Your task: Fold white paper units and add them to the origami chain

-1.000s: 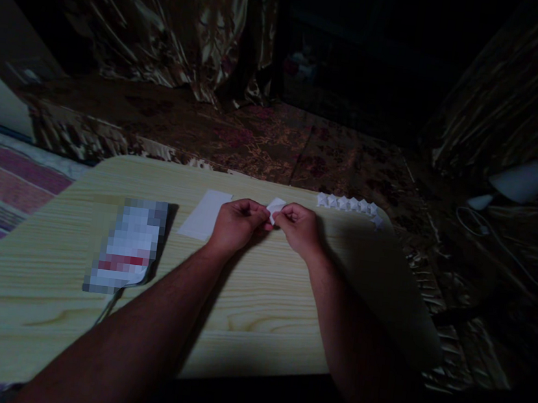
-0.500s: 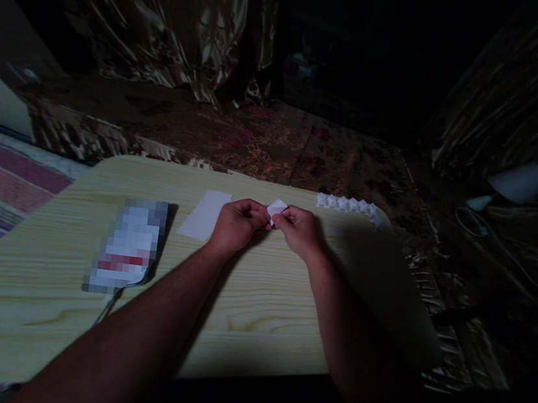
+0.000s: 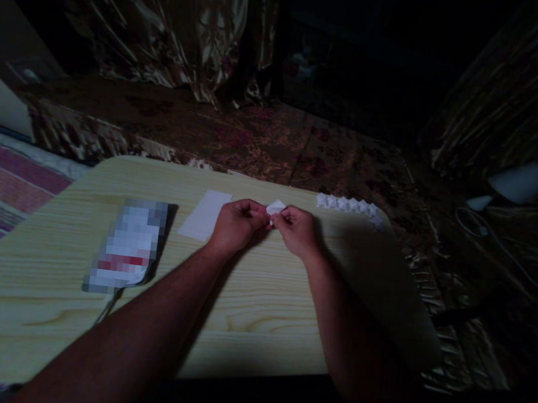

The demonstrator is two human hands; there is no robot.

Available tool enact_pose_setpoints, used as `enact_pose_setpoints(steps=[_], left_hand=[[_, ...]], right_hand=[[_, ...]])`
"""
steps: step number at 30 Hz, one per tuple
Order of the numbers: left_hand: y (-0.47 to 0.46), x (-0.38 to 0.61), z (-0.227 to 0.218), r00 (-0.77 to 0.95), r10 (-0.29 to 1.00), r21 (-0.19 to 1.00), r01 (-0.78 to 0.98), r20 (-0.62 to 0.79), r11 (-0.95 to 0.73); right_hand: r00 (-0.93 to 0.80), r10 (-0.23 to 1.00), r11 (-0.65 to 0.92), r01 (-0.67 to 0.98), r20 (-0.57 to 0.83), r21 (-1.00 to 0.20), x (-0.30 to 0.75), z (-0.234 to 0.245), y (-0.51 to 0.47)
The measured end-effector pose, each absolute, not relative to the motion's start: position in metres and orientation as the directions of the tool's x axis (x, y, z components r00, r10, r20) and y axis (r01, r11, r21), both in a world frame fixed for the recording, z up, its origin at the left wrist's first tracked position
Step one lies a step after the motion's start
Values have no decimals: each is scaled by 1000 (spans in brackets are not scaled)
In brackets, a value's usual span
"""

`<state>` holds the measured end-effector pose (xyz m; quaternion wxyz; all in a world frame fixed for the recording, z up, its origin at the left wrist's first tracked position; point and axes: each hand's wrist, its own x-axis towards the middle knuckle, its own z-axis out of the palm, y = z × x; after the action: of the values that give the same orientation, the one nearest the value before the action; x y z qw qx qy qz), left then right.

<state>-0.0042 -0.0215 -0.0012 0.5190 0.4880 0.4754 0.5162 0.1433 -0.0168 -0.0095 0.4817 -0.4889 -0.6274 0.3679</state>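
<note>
A small folded piece of white paper (image 3: 275, 206) is pinched between my two hands, above the far middle of the wooden table (image 3: 266, 306). My left hand (image 3: 239, 224) grips its left side, closed, with the fingers partly hidden behind the thumb. From the right, my right hand (image 3: 297, 229) holds the paper between thumb and curled fingers. White paper strips or sheets (image 3: 206, 215) lie flat just left of my left hand, partly covered by it. Several small white folded paper stars (image 3: 347, 204) sit in a row at the table's far right edge.
A blurred-out device (image 3: 129, 246) with a cable lies on the table's left part. Striped bedding (image 3: 1, 182) is beyond the left edge. Patterned fabric with fringe (image 3: 257, 138) runs behind the table. At the right stands a pale lamp-like object (image 3: 524, 180) with a white cord.
Almost nothing differs. The folded paper and the fingertips have shifted very slightly; both hands keep their hold on it.
</note>
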Motion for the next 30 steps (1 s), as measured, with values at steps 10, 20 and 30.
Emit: enact_pose_setpoints(steps=[10, 20, 30], left_hand=[[-21, -4, 0, -27, 1000, 999, -34, 8, -9], [-20, -5, -4, -11, 999, 998, -56, 33, -34], [-21, -6, -2, -3, 999, 999, -35, 34, -34]], right_hand=[[-67, 956, 290, 361, 286, -886, 144, -8, -17], [-51, 968, 248, 343, 246, -906, 142, -7, -18], [-81, 969, 246, 327, 233, -912, 142, -7, -18]])
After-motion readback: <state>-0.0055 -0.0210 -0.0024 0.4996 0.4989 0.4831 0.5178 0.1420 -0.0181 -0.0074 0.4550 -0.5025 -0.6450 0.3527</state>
